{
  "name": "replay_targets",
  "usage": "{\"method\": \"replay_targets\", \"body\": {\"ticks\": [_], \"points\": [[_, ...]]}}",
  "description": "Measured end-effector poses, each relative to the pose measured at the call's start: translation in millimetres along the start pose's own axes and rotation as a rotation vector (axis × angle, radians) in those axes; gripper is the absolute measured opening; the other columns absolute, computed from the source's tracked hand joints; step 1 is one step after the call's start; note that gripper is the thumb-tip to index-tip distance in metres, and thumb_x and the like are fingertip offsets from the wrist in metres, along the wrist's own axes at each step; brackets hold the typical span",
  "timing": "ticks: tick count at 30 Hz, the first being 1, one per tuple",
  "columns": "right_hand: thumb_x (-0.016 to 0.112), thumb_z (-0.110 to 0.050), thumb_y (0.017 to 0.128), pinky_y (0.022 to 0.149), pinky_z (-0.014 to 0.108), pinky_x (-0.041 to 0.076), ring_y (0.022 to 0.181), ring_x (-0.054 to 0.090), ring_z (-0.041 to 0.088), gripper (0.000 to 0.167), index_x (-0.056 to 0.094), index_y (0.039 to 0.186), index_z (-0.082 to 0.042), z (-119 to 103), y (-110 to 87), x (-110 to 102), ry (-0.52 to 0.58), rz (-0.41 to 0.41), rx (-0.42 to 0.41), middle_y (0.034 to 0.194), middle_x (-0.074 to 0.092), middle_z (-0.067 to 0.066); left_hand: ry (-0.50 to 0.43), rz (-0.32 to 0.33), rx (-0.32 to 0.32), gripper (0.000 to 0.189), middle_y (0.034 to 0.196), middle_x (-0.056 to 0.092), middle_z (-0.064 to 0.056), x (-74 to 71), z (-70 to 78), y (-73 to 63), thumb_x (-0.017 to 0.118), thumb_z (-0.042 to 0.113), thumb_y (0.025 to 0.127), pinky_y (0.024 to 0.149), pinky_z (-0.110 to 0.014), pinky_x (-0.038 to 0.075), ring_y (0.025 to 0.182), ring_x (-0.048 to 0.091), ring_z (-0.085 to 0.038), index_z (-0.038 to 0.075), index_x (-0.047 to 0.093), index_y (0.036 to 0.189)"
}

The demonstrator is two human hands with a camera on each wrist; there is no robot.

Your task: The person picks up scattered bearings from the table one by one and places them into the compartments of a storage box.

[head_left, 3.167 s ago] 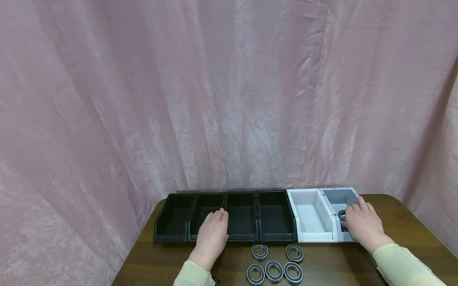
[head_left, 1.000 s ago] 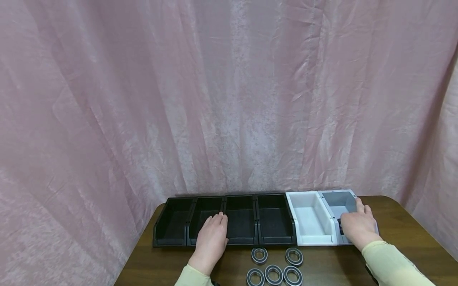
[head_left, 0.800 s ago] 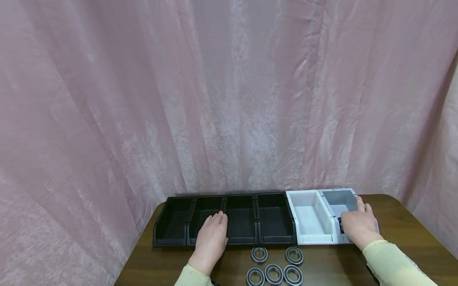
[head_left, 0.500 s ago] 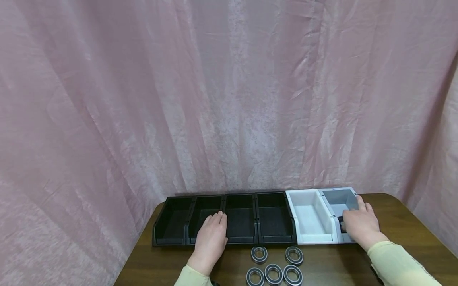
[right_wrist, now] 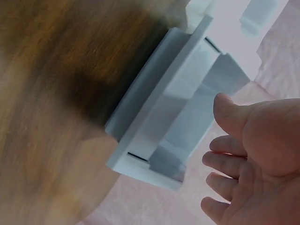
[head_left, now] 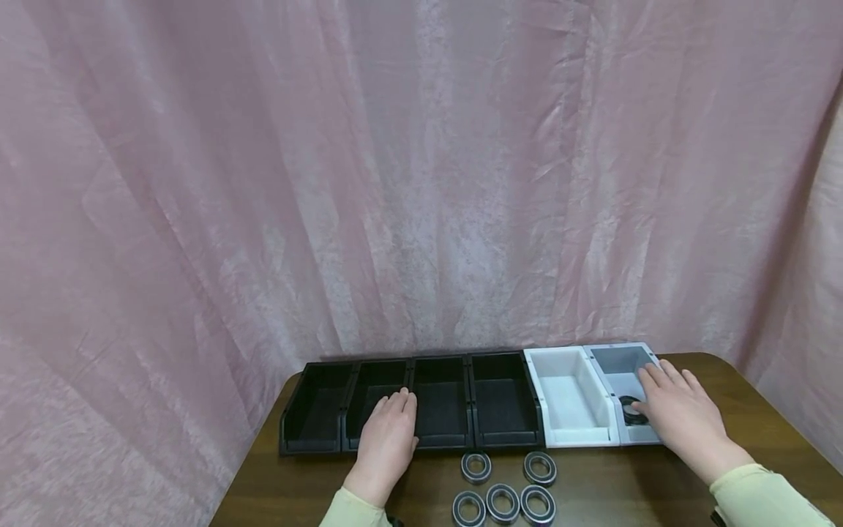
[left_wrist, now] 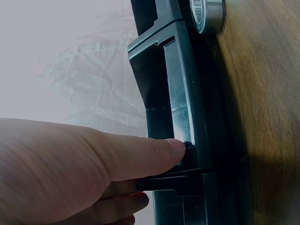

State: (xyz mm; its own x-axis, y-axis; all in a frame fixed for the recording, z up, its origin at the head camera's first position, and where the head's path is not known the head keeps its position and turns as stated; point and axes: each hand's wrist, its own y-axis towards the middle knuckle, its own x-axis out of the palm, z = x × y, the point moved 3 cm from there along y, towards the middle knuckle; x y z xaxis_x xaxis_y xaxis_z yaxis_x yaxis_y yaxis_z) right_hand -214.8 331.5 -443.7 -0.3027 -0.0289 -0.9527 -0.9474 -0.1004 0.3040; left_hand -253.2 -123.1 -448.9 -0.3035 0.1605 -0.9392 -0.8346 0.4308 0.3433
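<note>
My right hand (head_left: 688, 413) hovers over the right side of the grey bin (head_left: 637, 437), its fingers straight and spread. In the right wrist view the palm of the right hand (right_wrist: 262, 159) shows nothing held. Inside the grey bin, near its front, lie dark ring bearings (head_left: 630, 411), apparently stacked and partly covered by the hand. My left hand (head_left: 386, 445) rests at the divider between two black bins, fingers extended. In the left wrist view, the left thumb (left_wrist: 145, 154) touches the front part of a black bin (left_wrist: 180, 93).
Several steel ball bearings (head_left: 503, 503) lie on the wooden table (head_left: 593, 487) in front of the bins. A white bin (head_left: 569, 395) adjoins the grey one, and black bins (head_left: 444, 402) continue leftward. A pink curtain (head_left: 421, 183) hangs behind the row.
The right hand's curled fingers have straightened, leaving the bearings in the grey bin, and the hand has drawn back to the right. The left hand has stayed in place.
</note>
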Motion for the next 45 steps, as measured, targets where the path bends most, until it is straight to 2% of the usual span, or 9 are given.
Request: {"method": "replay_targets", "body": {"ticks": [11, 18, 23, 33, 36, 45], "points": [[0.083, -0.026, 0.095, 0.12, 0.073, 0.034, 0.145, 0.047, 0.06, 0.068, 0.059, 0.144, 0.016, -16, -28.0, -17, 0.008, 0.127, -0.048, 0.15, 0.057, 0.038, 0.016, 0.01, 0.013, 0.071, 0.144, 0.07, -0.024, 1.1, 0.8, 1.7, 0.103, 0.016, 0.078, 0.117, -0.053, 0.052, 0.132, 0.069, -0.037, -0.006, 0.071, 0.136], [0.087, -0.035, 0.09, 0.118, 0.07, 0.04, 0.141, 0.055, 0.055, 0.074, 0.064, 0.142, 0.013, -35, -38.1, -15, -0.002, 0.175, -0.099, 0.147, 0.063, 0.033, 0.011, 0.011, 0.008, 0.071, 0.142, 0.07, -0.025, 1.5, 1.2, -0.7, 0.103, 0.014, 0.077, 0.116, -0.052, 0.052, 0.131, 0.069, -0.038, -0.007, 0.07, 0.136], [0.088, -0.035, 0.088, 0.117, 0.067, 0.042, 0.14, 0.058, 0.051, 0.073, 0.066, 0.141, 0.009, -48, -44.7, -10, 0.017, 0.19, -0.124, 0.145, 0.066, 0.029, 0.009, 0.023, 0.017, 0.072, 0.142, 0.07, -0.025, 3.1, -0.1, -1.5, 0.104, 0.014, 0.075, 0.115, -0.052, 0.053, 0.13, 0.069, -0.038, -0.007, 0.071, 0.135], [0.089, -0.037, 0.091, 0.119, 0.066, 0.043, 0.143, 0.057, 0.048, 0.074, 0.064, 0.145, 0.007, -74, -51.8, -9, 0.053, 0.078, -0.156, 0.149, 0.065, 0.025, -0.002, -0.002, 0.008, 0.072, 0.144, 0.069, -0.025, 2.9, -0.2, -0.5, 0.103, 0.014, 0.077, 0.117, -0.053, 0.051, 0.132, 0.068, -0.038, -0.007, 0.07, 0.137], [0.09, -0.039, 0.089, 0.119, 0.064, 0.043, 0.143, 0.058, 0.046, 0.075, 0.065, 0.145, 0.005, -80, -53.6, -7, 0.052, 0.076, -0.174, 0.149, 0.066, 0.023, -0.001, 0.009, 0.012, 0.072, 0.144, 0.069, -0.025, 2.4, -0.5, -0.7, 0.103, 0.014, 0.077, 0.117, -0.053, 0.052, 0.132, 0.068, -0.038, -0.007, 0.07, 0.137], [0.089, -0.044, 0.091, 0.118, 0.065, 0.045, 0.142, 0.059, 0.046, 0.076, 0.066, 0.147, 0.002, -95, -57.4, -3, 0.089, -0.006, -0.166, 0.15, 0.066, 0.022, 0.012, 0.022, 0.02, 0.072, 0.143, 0.069, -0.025, 1.3, 0.5, -1.1, 0.104, 0.014, 0.076, 0.116, -0.052, 0.053, 0.131, 0.069, -0.038, -0.007, 0.07, 0.136]]}}
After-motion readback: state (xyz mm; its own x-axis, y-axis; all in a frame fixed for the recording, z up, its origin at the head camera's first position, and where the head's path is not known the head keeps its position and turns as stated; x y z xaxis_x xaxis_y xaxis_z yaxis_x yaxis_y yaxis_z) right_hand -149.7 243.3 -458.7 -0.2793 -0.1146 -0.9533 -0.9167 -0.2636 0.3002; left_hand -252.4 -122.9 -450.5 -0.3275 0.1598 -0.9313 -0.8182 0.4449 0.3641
